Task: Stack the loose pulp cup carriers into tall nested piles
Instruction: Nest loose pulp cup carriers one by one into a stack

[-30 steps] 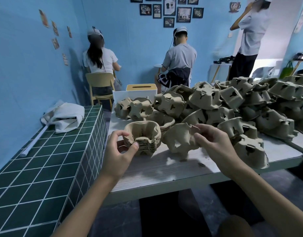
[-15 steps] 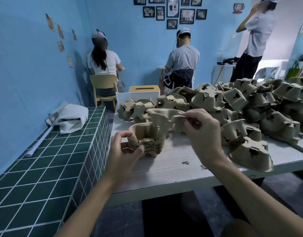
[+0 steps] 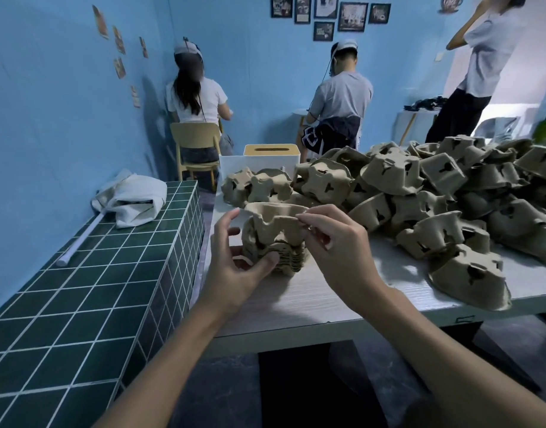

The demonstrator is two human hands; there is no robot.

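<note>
A short nested pile of brown pulp cup carriers (image 3: 288,257) stands near the left front of the white table (image 3: 296,304). My right hand (image 3: 333,251) pinches the rim of one loose carrier (image 3: 275,222), which sits tilted on top of that pile. My left hand (image 3: 234,261) curls round the pile's left side, thumb against its lower edge. A large heap of loose carriers (image 3: 420,196) covers the table's middle and right.
A green tiled counter (image 3: 80,304) with a white cloth bag (image 3: 133,199) runs along the left. A white box with a tan lid (image 3: 271,156) stands behind the carriers. Two people sit at the blue wall; a third stands at the right.
My right hand picked a loose carrier off the table, carried it left and set it on the pile. My left hand kept its hold on the pile's side.
</note>
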